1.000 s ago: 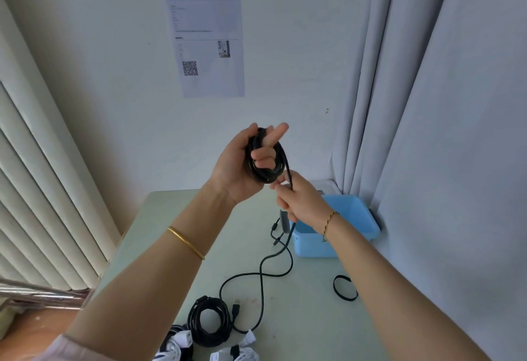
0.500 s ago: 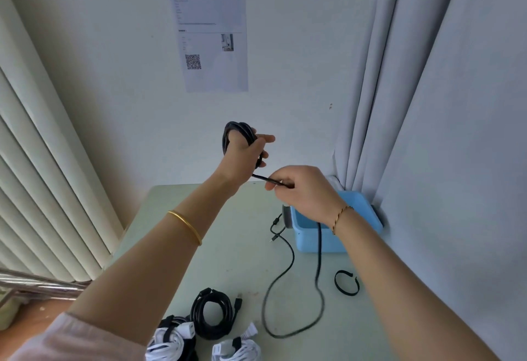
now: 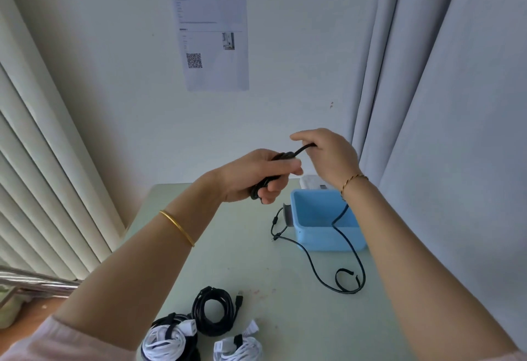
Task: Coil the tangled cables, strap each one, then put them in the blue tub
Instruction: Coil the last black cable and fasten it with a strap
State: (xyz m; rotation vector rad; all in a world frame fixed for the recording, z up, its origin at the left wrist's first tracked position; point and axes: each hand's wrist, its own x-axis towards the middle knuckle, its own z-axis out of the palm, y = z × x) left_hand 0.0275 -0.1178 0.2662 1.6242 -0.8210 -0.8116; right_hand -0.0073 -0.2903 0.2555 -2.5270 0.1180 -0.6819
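Observation:
My left hand (image 3: 256, 175) grips a small coil of black cable (image 3: 283, 157) above the table. My right hand (image 3: 328, 155) pinches the same cable just right of the coil, held a little higher. The loose tail (image 3: 353, 252) hangs from my right hand, crosses the front of the blue tub (image 3: 325, 235) and loops on the table. A black strap (image 3: 346, 278) lies in a ring beside that loop. Near the front edge lie a coiled black cable (image 3: 214, 312) and two strapped white cable bundles (image 3: 168, 338) (image 3: 239, 346).
The pale green table (image 3: 228, 261) stands against a white wall. A grey curtain (image 3: 456, 132) hangs close on the right, vertical blinds (image 3: 42, 189) on the left. A small dark object with a thin cable (image 3: 285, 215) sits at the tub's left side.
My left hand has turned and dropped lower with the coil. My right hand rose up to the right, drawing the cable over the coil, and the loose tail on the table shifted towards the tub.

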